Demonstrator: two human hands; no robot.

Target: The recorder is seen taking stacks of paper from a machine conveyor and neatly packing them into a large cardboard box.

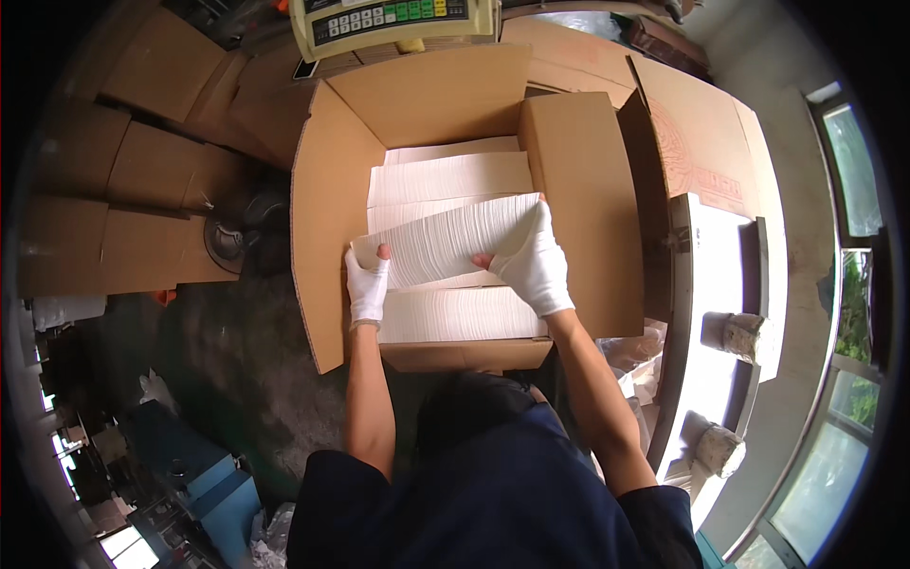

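A long stack of white paper sheets is gripped at its two ends, tilted, with its right end farther away than its left. My left hand, in a white glove with bare fingertips, closes round the left end, thumb on top. Round the right end is my right hand, gloved the same way, its thumb pressed on the near side. The stack lies over or just above rows of similar white stacks inside an open cardboard box. Its underside is hidden, so I cannot tell whether it touches them.
Beyond the box stands a scale with a keypad. Stacked cartons line the left side. At the right are a white bench-like surface with two wrapped rolls and a window. A blue machine sits at lower left.
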